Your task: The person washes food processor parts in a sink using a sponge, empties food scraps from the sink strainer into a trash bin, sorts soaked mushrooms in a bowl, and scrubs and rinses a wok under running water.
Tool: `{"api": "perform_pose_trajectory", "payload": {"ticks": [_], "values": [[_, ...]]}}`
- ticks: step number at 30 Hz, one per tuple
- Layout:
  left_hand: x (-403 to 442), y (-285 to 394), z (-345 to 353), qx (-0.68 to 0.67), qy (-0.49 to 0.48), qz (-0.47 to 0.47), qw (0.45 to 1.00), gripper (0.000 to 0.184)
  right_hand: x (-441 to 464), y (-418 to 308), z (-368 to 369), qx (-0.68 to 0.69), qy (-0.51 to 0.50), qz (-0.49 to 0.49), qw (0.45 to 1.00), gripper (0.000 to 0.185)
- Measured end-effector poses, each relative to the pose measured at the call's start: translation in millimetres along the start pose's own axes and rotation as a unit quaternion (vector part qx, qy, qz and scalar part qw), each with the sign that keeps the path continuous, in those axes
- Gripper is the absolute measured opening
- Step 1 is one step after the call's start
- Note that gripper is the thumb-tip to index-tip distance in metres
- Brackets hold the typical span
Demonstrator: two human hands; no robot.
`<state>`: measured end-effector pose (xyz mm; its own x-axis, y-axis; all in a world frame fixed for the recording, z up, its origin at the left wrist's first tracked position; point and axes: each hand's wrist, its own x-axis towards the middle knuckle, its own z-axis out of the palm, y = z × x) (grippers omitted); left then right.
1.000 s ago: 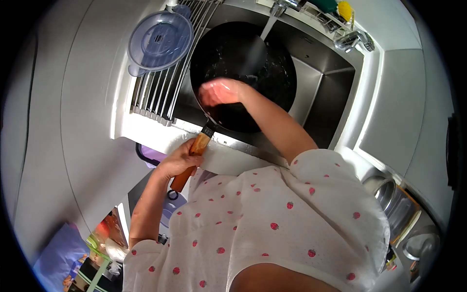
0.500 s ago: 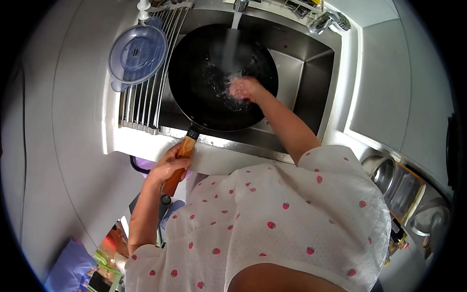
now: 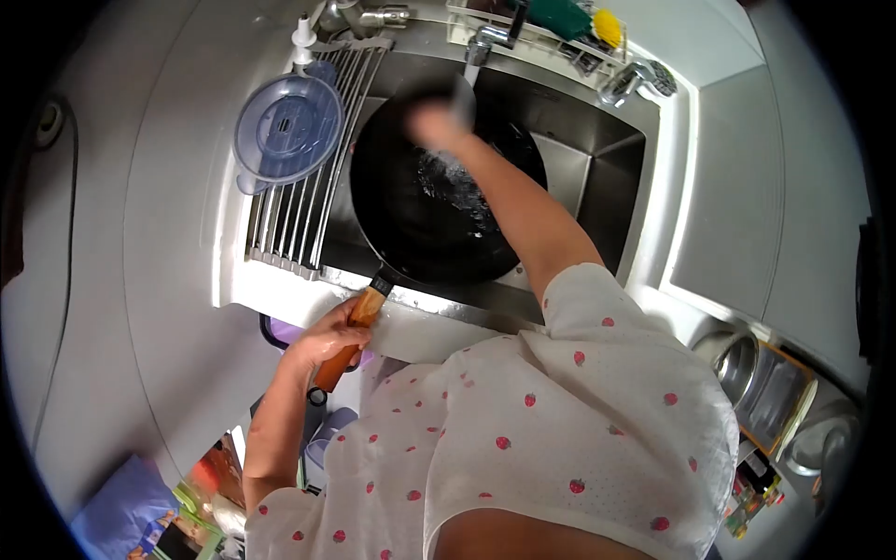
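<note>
A large black frying pan (image 3: 420, 224) rests in the steel sink, its brown wooden handle (image 3: 352, 342) reaching over the front edge toward me. My left hand (image 3: 329, 338) is closed around that handle. Over the far side of the pan is my right hand (image 3: 435, 126), smeared by motion, so its fingers cannot be made out. Water runs from the faucet (image 3: 485, 42) beside it and splashes in the pan. Whether the right hand touches the pan or holds anything, I cannot tell.
A roll-up drying rack (image 3: 297, 219) spans the sink's left side, with a clear bluish lid (image 3: 289, 129) on it. Behind the sink a white caddy (image 3: 457, 26) holds a yellow item (image 3: 608, 28). Pots (image 3: 730, 359) stand at the right.
My right hand has moved from the pan's middle toward its far left side. The left hand keeps its hold on the handle. The camera view has shifted, showing more behind the sink.
</note>
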<state>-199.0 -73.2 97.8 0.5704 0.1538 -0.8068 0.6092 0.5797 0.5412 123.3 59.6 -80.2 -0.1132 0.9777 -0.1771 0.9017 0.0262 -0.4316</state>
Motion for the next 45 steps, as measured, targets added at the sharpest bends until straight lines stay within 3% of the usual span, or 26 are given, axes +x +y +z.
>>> {"api": "perform_pose_trajectory", "payload": {"ticks": [2, 5, 8, 9, 11, 13, 16, 18, 20, 22, 24, 26, 28, 30, 32, 33, 34, 35, 38, 39, 40, 41, 42, 43, 44, 45], "values": [[-0.2, 6.0, -1.5, 0.007, 0.003, 0.000, 1.000, 0.061, -8.8, -74.9, -44.9, 0.060, -0.003, 0.050, 0.997, 0.023], [-3.1, 14.8, -0.3, 0.029, 0.010, -0.033, 0.999, 0.060, -4.2, -67.3, -43.4, 0.153, 0.046, -0.006, 0.987, 0.023], [-2.0, 2.6, -2.5, 0.021, 0.006, -0.008, 1.000, 0.061, -2.7, 42.8, 0.5, 0.110, 0.125, 0.144, 0.976, 0.023], [1.2, -5.5, -6.2, -0.005, -0.001, 0.003, 1.000, 0.061, -37.1, 47.3, -2.5, 0.174, 0.160, 0.237, 0.942, 0.024], [3.5, -9.7, -9.6, -0.033, -0.013, 0.015, 0.999, 0.062, -71.0, 86.6, 40.1, 0.229, 0.136, 0.293, 0.918, 0.028], [1.1, -7.9, -8.6, -0.054, -0.002, 0.010, 0.999, 0.064, -114.2, 66.8, 57.3, 0.431, 0.217, 0.393, 0.783, 0.027], [-4.0, 0.6, -7.1, -0.069, 0.023, -0.011, 0.997, 0.070, -145.6, 35.7, 101.4, 0.309, 0.181, 0.482, 0.799, 0.022], [-1.2, -1.2, -9.5, -0.050, 0.002, -0.007, 0.999, 0.069, -149.7, 50.6, 194.8, 0.733, 0.192, 0.407, 0.510, 0.021], [-2.7, 0.9, -6.5, -0.062, 0.012, -0.008, 0.998, 0.069, -155.6, -43.5, 103.5, 0.738, 0.090, 0.457, 0.487, 0.021], [-1.2, -3.2, -8.8, -0.060, 0.008, -0.009, 0.998, 0.068, -151.6, -85.1, 81.8, 0.763, 0.074, 0.451, 0.457, 0.020], [-0.9, -6.3, -7.7, -0.073, 0.038, -0.003, 0.997, 0.068, -154.2, -107.7, 63.3, 0.821, -0.072, 0.345, 0.450, 0.022], [-1.1, -10.5, -7.8, -0.082, 0.043, 0.005, 0.996, 0.068, -164.7, -115.3, 60.7, 0.792, -0.148, 0.220, 0.550, 0.026], [-0.5, -15.0, -8.9, -0.094, 0.049, 0.010, 0.994, 0.068, -173.4, -78.5, 75.7, 0.771, -0.284, 0.208, 0.531, 0.020], [2.1, -17.0, -10.8, -0.055, 0.025, 0.039, 0.997, 0.068, -181.2, -42.0, 59.7, 0.534, -0.218, 0.403, 0.711, 0.018], [1.6, -16.1, -11.5, -0.062, 0.026, 0.039, 0.997, 0.067, -177.7, 31.6, 72.1, 0.460, -0.224, 0.397, 0.762, 0.019], [0.6, -14.9, -12.0, -0.068, 0.026, 0.038, 0.997, 0.067, -177.1, 44.4, 62.5, 0.465, -0.006, 0.403, 0.788, 0.019], [0.2, -13.4, -12.0, -0.068, 0.030, 0.038, 0.996, 0.067, -174.2, 50.3, 59.7, 0.450, 0.212, 0.391, 0.775, 0.019], [0.4, -11.8, -11.4, -0.059, 0.036, 0.031, 0.997, 0.068, -166.5, 47.7, 65.8, 0.451, 0.211, 0.390, 0.775, 0.019], [3.1, -11.7, -13.3, -0.066, 0.032, 0.011, 0.997, 0.069, -152.7, 22.9, 94.7, 0.614, 0.251, 0.335, 0.669, 0.014], [2.3, -13.3, -14.6, -0.087, 0.028, 0.002, 0.996, 0.070, -152.9, 15.4, 114.7, 0.676, 0.233, 0.330, 0.617, 0.013], [1.5, -13.6, -15.0, -0.086, 0.025, 0.000, 0.996, 0.070, -159.0, -17.8, 87.9, 0.693, 0.158, 0.434, 0.553, 0.009], [1.6, -13.0, -14.9, -0.080, 0.031, -0.003, 0.996, 0.071, -164.8, -17.0, 110.7, 0.692, 0.092, 0.370, 0.613, 0.007], [2.3, -11.3, -13.1, -0.074, 0.035, -0.003, 0.997, 0.073, -164.7, -42.8, 96.8, 0.668, 0.095, 0.460, 0.577, 0.015], [1.4, -6.5, -10.6, -0.070, 0.028, 0.002, 0.997, 0.073, -166.4, -59.0, 96.0, 0.689, 0.092, 0.459, 0.553, 0.016], [-0.9, 0.8, -7.7, -0.050, 0.034, -0.004, 0.998, 0.073, -165.7, -72.6, 94.6, 0.681, 0.007, 0.397, 0.616, 0.015], [-1.4, 6.6, -4.7, -0.027, 0.039, -0.008, 0.999, 0.074, -165.2, -92.4, 81.8, 0.731, -0.023, 0.362, 0.578, 0.017]]}}
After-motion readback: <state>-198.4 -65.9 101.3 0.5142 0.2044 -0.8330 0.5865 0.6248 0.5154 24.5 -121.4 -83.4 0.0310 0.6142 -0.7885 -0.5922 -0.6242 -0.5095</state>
